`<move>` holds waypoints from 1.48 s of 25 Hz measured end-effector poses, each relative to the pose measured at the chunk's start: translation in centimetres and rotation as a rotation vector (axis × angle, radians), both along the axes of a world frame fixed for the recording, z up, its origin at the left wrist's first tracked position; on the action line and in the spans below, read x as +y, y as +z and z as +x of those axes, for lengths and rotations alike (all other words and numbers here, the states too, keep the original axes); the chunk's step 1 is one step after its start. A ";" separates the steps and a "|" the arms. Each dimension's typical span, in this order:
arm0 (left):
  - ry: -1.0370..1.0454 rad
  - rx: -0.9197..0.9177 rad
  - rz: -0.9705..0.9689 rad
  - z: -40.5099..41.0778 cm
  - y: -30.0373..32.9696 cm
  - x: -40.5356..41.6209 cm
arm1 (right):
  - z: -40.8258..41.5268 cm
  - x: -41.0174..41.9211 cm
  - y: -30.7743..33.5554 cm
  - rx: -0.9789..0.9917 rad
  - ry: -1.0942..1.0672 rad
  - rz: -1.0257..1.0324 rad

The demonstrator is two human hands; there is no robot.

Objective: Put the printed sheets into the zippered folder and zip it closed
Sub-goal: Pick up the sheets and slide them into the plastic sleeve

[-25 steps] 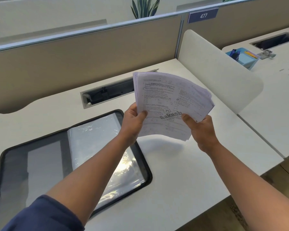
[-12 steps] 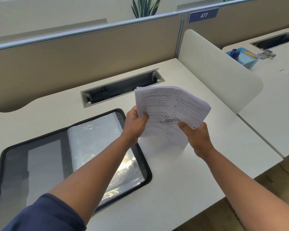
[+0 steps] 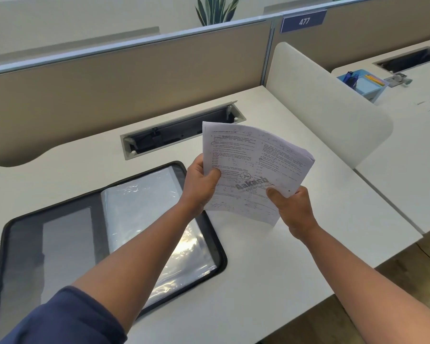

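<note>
Here we are viewing both hands gripping one stack of printed sheets (image 3: 252, 170) above the white desk (image 3: 296, 244). The left hand (image 3: 201, 186) is clamping the stack's left edge, its thumb lying across the printed face while its fingers are curling out of sight behind the paper. The right hand (image 3: 292, 209) is pinching the lower right corner, thumb on top; its remaining fingers are likewise hidden beneath the sheets. The stack is tilting up toward the camera and bowing slightly; we are reading dense small print and a grey watermark on the top page, though the text itself is too fine to make out. How many sheets are lying beneath it cannot be told.

The zippered folder (image 3: 18, 234) is lying open and flat on the desk to the left of the stack, apart from it. The left forearm is crossing over the folder's right half and covering part of its clear plastic sleeves (image 3: 144, 202), which are reflecting glare. The folder's near left corner is running off the frame, and its zip pull is not visible.

Beyond the sheets, a recessed cable tray (image 3: 174, 132) is sitting open in the desk. A white rounded divider (image 3: 328, 105) is separating us from the neighbouring desk, where a blue organiser (image 3: 363, 83) is standing, partly cut off by that divider.
</note>
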State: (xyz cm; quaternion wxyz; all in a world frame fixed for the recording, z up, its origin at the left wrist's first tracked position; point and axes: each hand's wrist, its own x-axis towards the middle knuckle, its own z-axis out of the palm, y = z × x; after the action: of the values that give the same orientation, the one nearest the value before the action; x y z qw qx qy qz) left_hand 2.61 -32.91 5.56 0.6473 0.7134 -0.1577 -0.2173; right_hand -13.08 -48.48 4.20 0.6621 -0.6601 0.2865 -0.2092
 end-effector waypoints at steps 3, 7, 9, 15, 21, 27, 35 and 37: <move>0.007 -0.006 -0.033 0.3 0.6 -0.3 | 0.3 -0.2 0.6 -0.035 -0.032 -0.019; 0.013 0.044 0.000 -0.1 0.2 -0.7 | 0.1 -0.1 -0.2 0.009 -0.026 -0.010; 0.012 0.073 0.019 -0.3 -0.3 -0.6 | -0.1 0.0 -0.6 0.032 -0.022 -0.006; 0.012 0.074 0.022 -0.2 -0.9 -0.6 | -0.5 0.0 -1.2 0.049 -0.027 -0.010; -0.023 0.095 0.024 0.0 -1.6 -0.5 | -0.8 0.1 -1.8 0.061 -0.038 -0.003; -0.098 0.038 -0.016 0.8 -0.7 1.0 | 0.7 0.3 -0.4 0.031 -0.020 -0.018; 0.182 0.031 0.082 5.8 1.2 11.2 | 8.6 6.2 1.7 0.000 0.347 0.098; 0.257 0.043 0.073 7.0 1.2 15.3 | 11.3 8.6 1.9 0.047 0.444 0.076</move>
State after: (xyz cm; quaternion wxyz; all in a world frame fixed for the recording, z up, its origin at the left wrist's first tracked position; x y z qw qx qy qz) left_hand 9.62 -17.64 6.76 0.6467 0.7459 -0.0430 -0.1535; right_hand -1.83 -39.93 6.05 0.7095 -0.6862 0.1572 -0.0321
